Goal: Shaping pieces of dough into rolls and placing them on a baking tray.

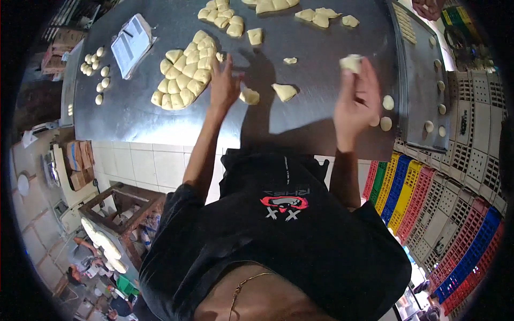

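Note:
My left hand [224, 81] lies flat with fingers spread on the steel table [134, 112], its fingertips at the edge of a big cluster of cut dough pieces [184, 72]. A loose dough piece [249, 97] sits just right of that wrist. My right hand [356, 99] is raised above the table, with a pale dough piece [352, 62] pinched at its fingertips. Another loose piece [284, 91] lies between the two hands.
A metal tray [423, 80] at the right holds small round dough balls [387, 102]. More cut dough [222, 16] lies at the far side, small balls [96, 67] and a folded paper [131, 44] at the left. Stacked coloured crates [428, 203] stand at the right.

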